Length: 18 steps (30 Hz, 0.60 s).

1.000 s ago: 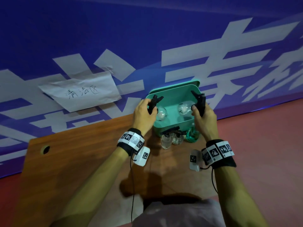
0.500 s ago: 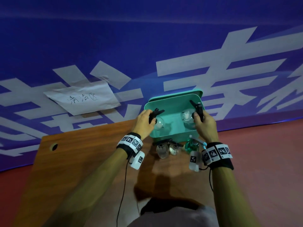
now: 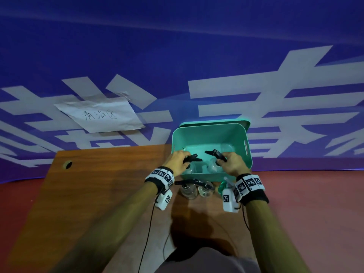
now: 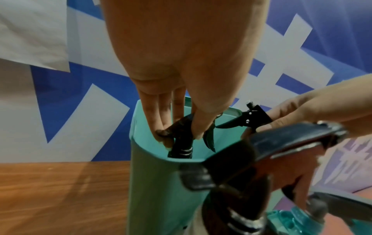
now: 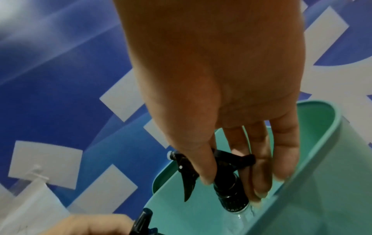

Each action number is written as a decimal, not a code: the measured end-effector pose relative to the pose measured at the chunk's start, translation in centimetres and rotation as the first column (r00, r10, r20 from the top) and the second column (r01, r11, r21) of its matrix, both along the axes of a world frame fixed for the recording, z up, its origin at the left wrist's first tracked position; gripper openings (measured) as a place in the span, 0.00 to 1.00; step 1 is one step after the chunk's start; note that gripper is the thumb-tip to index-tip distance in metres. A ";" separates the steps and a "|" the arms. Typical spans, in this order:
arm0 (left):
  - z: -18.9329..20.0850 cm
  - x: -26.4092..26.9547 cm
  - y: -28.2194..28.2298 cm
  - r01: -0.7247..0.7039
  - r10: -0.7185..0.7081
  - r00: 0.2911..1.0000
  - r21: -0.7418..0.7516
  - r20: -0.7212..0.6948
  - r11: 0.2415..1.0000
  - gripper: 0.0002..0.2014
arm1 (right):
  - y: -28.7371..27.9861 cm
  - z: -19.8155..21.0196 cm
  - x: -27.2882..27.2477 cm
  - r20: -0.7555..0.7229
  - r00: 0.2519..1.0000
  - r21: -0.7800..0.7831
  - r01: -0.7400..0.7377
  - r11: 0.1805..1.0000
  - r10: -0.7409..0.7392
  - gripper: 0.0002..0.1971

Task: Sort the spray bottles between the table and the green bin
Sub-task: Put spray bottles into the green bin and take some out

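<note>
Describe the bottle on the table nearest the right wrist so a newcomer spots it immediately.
Start at the green plastic bin at the far edge of the wooden table. Three bottles stand before its near wall. The teal-tinted spray bottle is the rightmost, beside the right wristband; its two neighbours are clear with black trigger heads.

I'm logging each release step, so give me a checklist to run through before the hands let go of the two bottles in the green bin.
1. Left hand has a firm grip on the left spray bottle by its black head: ok.
2. Right hand grips the right spray bottle at the neck: ok.
3. Both bottles are inside the green bin: ok.
4. Bottle bases rest on the bin floor: cannot tell, hands hide them.
5. The two trigger heads are apart: ok.
6. Bottles on the table stand outside the bin, near its front wall: ok.
</note>
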<state>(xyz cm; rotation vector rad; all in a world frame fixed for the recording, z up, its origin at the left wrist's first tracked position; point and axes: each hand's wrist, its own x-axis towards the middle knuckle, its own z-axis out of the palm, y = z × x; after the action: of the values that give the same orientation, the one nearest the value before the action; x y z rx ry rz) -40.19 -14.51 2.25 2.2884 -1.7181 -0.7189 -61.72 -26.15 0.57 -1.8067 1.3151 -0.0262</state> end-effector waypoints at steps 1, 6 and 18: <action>-0.3 0.1 -0.1 0.013 -0.014 1.000 0.014 0.007 1.000 0.11 | -0.1 -0.4 0.4 -0.020 1.000 0.008 -0.020 1.000 0.020 0.12; -1.9 1.1 -0.3 0.037 -0.038 0.999 0.087 0.015 0.996 0.13 | -0.6 -2.0 2.6 -0.131 0.983 0.085 -0.120 0.989 0.131 0.11; -4.0 1.9 -0.6 0.170 -0.182 0.982 0.199 0.042 0.965 0.13 | -0.2 -4.9 3.9 -0.228 0.945 0.159 -0.201 0.967 0.234 0.11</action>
<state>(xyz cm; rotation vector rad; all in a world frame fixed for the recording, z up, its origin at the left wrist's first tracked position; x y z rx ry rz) -38.26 -15.06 -1.72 2.3229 -1.9793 -0.8977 -57.85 -26.34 -4.34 -1.8721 1.2432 0.4094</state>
